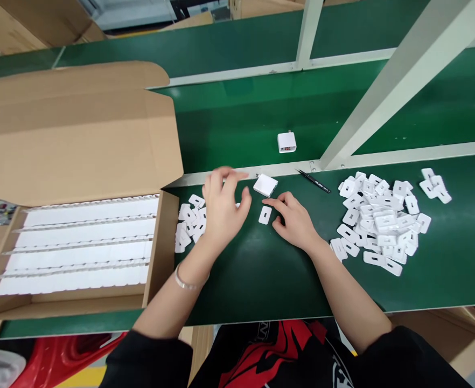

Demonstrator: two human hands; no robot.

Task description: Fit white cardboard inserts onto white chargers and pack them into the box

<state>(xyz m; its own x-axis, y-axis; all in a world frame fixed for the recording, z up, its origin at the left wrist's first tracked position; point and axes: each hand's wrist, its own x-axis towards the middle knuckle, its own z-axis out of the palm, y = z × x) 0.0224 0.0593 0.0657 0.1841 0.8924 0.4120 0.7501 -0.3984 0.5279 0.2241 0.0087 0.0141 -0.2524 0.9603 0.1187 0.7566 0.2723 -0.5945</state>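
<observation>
My left hand point(226, 205) is raised over the green table, thumb and index finger apart with nothing between them. Just right of its fingertips lies a white box-shaped device point(265, 185). My right hand point(294, 222) has its index finger stretched out and its thumb apart, and it holds nothing I can see. That index fingertip is between the device and a single white plate with a dark slot point(265, 215), close to both. Partly behind my left hand is a small heap of similar white plates point(189, 221).
A larger pile of white plates point(383, 221) spreads to the right, with a few apart point(435, 186). Black tweezers point(314, 181) lie near the metal rail. Beyond it stands another white device point(286, 142). An open cardboard box point(162, 242) at left contains white rows between dividers.
</observation>
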